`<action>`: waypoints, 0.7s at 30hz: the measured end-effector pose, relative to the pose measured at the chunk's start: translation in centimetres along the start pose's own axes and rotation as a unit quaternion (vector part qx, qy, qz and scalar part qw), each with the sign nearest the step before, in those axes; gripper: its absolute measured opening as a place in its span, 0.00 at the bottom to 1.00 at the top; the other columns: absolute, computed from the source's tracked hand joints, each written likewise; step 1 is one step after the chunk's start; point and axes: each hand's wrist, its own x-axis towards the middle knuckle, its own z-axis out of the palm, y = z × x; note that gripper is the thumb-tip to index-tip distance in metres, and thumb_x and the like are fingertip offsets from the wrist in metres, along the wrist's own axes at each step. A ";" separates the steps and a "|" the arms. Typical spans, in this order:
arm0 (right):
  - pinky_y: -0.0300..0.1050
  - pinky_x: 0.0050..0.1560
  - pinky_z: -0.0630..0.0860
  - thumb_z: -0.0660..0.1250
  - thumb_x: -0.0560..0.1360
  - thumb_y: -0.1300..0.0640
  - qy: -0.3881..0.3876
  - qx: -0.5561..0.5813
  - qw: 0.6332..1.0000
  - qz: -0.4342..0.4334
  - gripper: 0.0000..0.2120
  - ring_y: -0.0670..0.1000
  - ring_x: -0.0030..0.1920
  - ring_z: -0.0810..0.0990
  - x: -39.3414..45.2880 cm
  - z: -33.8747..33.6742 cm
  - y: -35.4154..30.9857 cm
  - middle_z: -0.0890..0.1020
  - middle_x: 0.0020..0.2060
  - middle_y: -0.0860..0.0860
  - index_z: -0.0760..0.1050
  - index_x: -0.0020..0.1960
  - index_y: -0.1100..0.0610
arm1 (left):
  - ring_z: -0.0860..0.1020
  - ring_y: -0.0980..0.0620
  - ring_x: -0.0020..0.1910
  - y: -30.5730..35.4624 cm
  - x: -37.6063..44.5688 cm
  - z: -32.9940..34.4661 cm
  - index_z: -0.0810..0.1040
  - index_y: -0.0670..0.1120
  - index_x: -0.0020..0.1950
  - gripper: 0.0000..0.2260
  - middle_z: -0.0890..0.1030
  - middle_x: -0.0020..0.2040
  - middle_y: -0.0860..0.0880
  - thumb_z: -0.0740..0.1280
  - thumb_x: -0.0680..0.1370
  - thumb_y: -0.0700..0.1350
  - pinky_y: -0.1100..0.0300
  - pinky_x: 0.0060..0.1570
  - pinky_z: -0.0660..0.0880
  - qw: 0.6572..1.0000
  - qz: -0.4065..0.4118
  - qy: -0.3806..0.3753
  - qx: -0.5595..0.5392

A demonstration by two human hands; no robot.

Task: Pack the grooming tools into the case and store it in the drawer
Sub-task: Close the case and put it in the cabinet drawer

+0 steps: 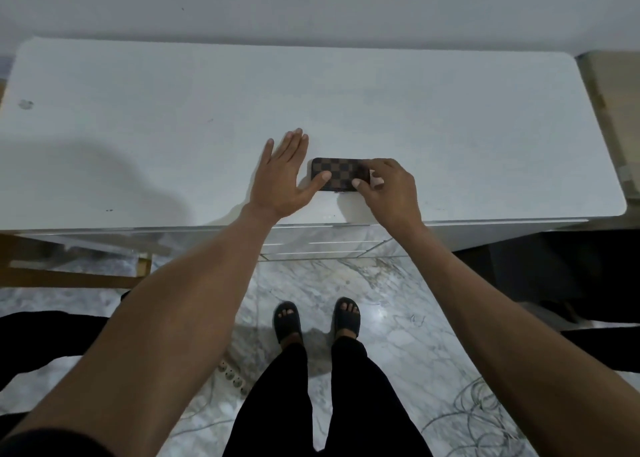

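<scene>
A small brown checkered case (341, 170) lies closed and flat on the white tabletop (207, 110), near its front edge. My left hand (282, 176) lies beside the case's left end, its fingers straight and pointing away, and its thumb presses on the case's top. My right hand (388, 186) covers the case's right end, fingers curled over it and thumb on the lid. No grooming tools show outside the case. White drawer fronts (332, 242) sit just under the table edge below the case.
A wooden frame (69, 276) stands under the table at the left. On the marble floor lie a power strip (233, 377) and loose cables (481, 411). My sandalled feet (317, 321) stand before the drawers. A wooden piece (620, 110) borders the table's right.
</scene>
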 end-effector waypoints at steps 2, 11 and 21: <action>0.46 0.56 0.76 0.70 0.75 0.49 -0.008 -0.019 1.000 0.019 0.21 0.53 0.56 0.79 0.4 0.4 -0.3 0.82 0.57 0.52 0.77 0.64 0.57 | 0.60 0.47 0.84 0.8 -0.7 0.5 0.63 0.40 0.82 0.39 0.63 0.83 0.43 0.51 0.82 0.68 0.40 0.83 0.52 0.999 -0.010 0.021 -0.021; 0.46 0.61 0.70 0.66 0.78 0.48 -0.023 -0.086 0.996 -0.008 0.25 0.59 0.63 0.71 0.3 2.5 0.1 0.74 0.70 0.50 0.70 0.71 0.57 | 0.68 0.45 0.80 1.7 -1.7 1.9 0.69 0.40 0.80 0.28 0.70 0.80 0.42 0.56 0.86 0.56 0.39 0.80 0.62 0.996 0.055 0.068 -0.005; 0.51 0.53 0.77 0.63 0.78 0.46 -0.062 -0.148 0.987 -0.001 0.24 0.57 0.62 0.73 0.3 1.7 -1.0 0.74 0.67 0.48 0.68 0.71 0.54 | 0.67 0.42 0.80 1.7 -1.7 1.4 0.68 0.39 0.80 0.30 0.68 0.80 0.40 0.54 0.85 0.58 0.38 0.81 0.59 0.997 0.052 0.031 -0.047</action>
